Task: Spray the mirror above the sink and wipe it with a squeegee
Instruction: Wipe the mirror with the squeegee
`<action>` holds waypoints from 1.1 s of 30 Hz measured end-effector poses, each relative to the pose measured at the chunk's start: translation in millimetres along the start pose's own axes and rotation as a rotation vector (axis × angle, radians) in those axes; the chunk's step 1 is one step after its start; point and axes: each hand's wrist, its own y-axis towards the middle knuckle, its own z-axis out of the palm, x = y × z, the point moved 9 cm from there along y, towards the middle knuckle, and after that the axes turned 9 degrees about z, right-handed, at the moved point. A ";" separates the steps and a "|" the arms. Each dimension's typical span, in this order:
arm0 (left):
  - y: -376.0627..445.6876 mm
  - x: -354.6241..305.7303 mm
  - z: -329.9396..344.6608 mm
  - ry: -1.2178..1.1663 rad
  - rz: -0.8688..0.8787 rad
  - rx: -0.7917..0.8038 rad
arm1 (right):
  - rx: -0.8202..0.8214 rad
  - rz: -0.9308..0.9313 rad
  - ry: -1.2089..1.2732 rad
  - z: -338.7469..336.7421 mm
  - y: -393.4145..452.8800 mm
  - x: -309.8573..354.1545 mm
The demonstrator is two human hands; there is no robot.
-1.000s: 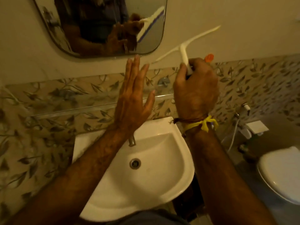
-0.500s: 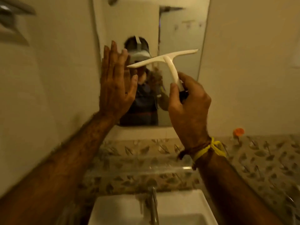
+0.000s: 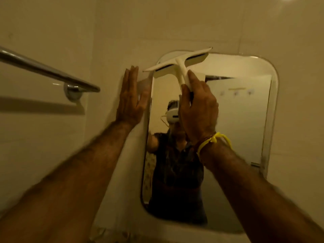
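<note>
A rounded rectangular mirror point(image 3: 236, 137) hangs on the cream wall, filling the middle and right of the head view. My right hand point(image 3: 198, 109) is closed around the handle of a white T-shaped squeegee point(image 3: 177, 64), whose blade lies tilted across the mirror's top left corner. My left hand point(image 3: 131, 99) is flat and open, fingers together pointing up, pressed on the wall just left of the mirror's edge. A yellow band circles my right wrist. No spray bottle is in view.
A chrome towel rail point(image 3: 47, 71) sticks out from the wall at the left, ending in a round mount close to my left hand. Plain cream tiled wall point(image 3: 192, 23) surrounds the mirror. The mirror reflects a person wearing a white headset.
The view has tilted up from the sink to the mirror. My right hand raised the squeegee to the mirror's top left corner. My left hand rose and settled flat on the wall.
</note>
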 end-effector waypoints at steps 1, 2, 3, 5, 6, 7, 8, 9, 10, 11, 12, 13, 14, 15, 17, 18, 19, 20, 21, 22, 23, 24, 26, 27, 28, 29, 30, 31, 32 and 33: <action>-5.1 5.7 4.0 0.028 0.018 -0.021 | -0.002 -0.021 0.006 6.9 0.4 -2.4; -9.9 10.5 6.1 0.058 0.047 -0.054 | -0.002 -0.044 0.015 13.2 -0.1 -4.8; -12.3 13.8 7.0 0.075 0.075 -0.087 | -0.005 -0.065 0.018 19.0 -0.8 -7.2; -11.7 18.4 7.3 0.089 0.123 -0.123 | -0.004 -0.081 0.004 31.7 -1.1 -11.6; -11.3 17.7 6.1 0.106 0.151 -0.138 | -0.001 -0.075 -0.008 37.8 -0.2 -12.3; -10.9 16.2 4.8 0.125 0.173 -0.147 | 0.000 -0.063 -0.025 42.7 1.3 -12.5; -10.8 14.6 4.4 0.132 0.186 -0.150 | 0.000 -0.053 -0.051 46.4 3.0 -12.2; -10.8 13.4 4.6 0.129 0.190 -0.148 | 0.000 -0.048 -0.086 49.1 4.5 -11.4; -10.9 12.9 5.1 0.123 0.188 -0.142 | -0.002 -0.044 -0.127 50.2 5.7 -10.9; -11.4 12.4 5.5 0.120 0.189 -0.137 | -0.006 -0.041 -0.170 49.7 6.1 -11.0; -12.2 11.5 5.7 0.127 0.193 -0.134 | -0.014 -0.037 -0.205 47.3 4.8 -11.6; -13.0 10.2 5.8 0.140 0.197 -0.131 | -0.018 -0.034 -0.227 44.1 0.8 -12.3; -13.5 8.5 5.9 0.153 0.200 -0.126 | -0.010 -0.031 -0.233 41.0 -6.5 -13.6; -13.2 6.5 6.3 0.164 0.202 -0.119 | 0.011 -0.030 -0.230 38.8 -17.1 -15.8; -13.7 1.5 7.0 0.186 0.220 -0.102 | 0.076 -0.033 -0.225 35.3 -42.1 -20.7; -14.8 -0.6 7.7 0.199 0.231 -0.092 | 0.101 -0.038 -0.230 33.3 -50.5 -22.2; -15.9 -1.9 8.6 0.208 0.239 -0.082 | 0.114 -0.051 -0.234 31.6 -51.3 -21.5; -16.1 -2.5 9.3 0.212 0.242 -0.071 | 0.110 -0.064 -0.240 31.0 -44.3 -18.5; -15.8 -2.4 10.2 0.214 0.240 -0.062 | 0.092 -0.069 -0.254 31.4 -31.9 -14.4; -15.3 -2.1 11.0 0.219 0.235 -0.057 | 0.068 -0.062 -0.265 32.8 -16.3 -10.2; -14.5 -1.6 11.3 0.228 0.228 -0.054 | 0.052 -0.048 -0.267 34.4 0.7 -7.0; -14.2 -1.2 11.2 0.240 0.219 -0.051 | 0.050 -0.026 -0.263 35.4 15.1 -5.9; -13.5 0.1 10.8 0.255 0.206 -0.039 | 0.074 0.013 -0.246 34.8 22.1 -8.8; -13.4 0.0 10.9 0.260 0.209 -0.031 | 0.088 0.015 -0.245 32.2 14.3 -11.0; -13.3 -0.5 11.7 0.266 0.217 -0.023 | 0.105 0.010 -0.245 28.8 0.8 -14.2; -12.8 -0.7 13.0 0.274 0.225 -0.013 | 0.127 0.004 -0.243 25.9 -15.9 -18.6; -12.4 -0.4 14.2 0.285 0.233 -0.004 | 0.153 0.001 -0.242 23.5 -33.7 -23.5; -12.7 -0.4 15.6 0.299 0.244 0.003 | 0.179 -0.001 -0.245 22.1 -48.4 -28.8; -13.6 -1.1 17.1 0.313 0.260 0.007 | 0.193 -0.010 -0.253 21.9 -55.8 -32.3; -14.7 -2.0 18.7 0.322 0.277 0.012 | 0.185 -0.029 -0.256 21.5 -53.1 -32.0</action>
